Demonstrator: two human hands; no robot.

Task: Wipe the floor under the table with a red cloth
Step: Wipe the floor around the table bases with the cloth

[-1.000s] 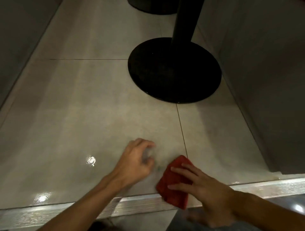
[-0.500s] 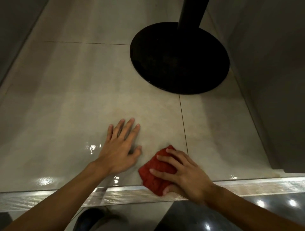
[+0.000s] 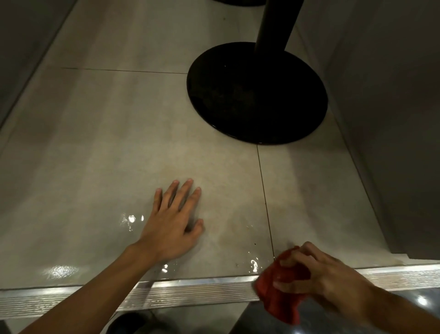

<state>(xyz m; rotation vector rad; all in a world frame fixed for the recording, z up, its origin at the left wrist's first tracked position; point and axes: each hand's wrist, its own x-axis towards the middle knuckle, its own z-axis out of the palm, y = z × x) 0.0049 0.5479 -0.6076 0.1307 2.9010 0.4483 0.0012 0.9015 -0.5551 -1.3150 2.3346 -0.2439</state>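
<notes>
Red cloth (image 3: 282, 295) sits bunched in the lower right of the frame, gripped by the right hand (image 3: 328, 281); the fingers (image 3: 292, 262) curl over its upper edge and close round the crumpled fabric; the hand covers much of the cloth, so its full shape is hidden, and whether it touches the surface beneath cannot be told. The cloth's lower end overlaps a ribbed metal strip (image 3: 190, 295) that runs across the bottom of the frame; the right forearm is cut off at the lower right corner.

Left of the cloth and well apart from it, the left hand (image 3: 171, 226) lies flat on the floor (image 3: 107, 155), palm down, fingers straight and spread, holding nothing; its forearm leaves the frame at the bottom left. Bright wet glints show on the pale tiles beside this hand and near the strip; a thin grout line (image 3: 264, 190) runs up from the cloth toward the table base (image 3: 257, 95).

That round black base rests on the tiles in the upper right; its black post (image 3: 273, 23) rises out of the top edge, so the tabletop is unseen; a sliver of a second dark base (image 3: 238, 2) shows at the top. Dim grey panels (image 3: 392, 119) close both sides. A dark rounded shape (image 3: 128, 321) at the bottom edge is too shadowed to identify.
</notes>
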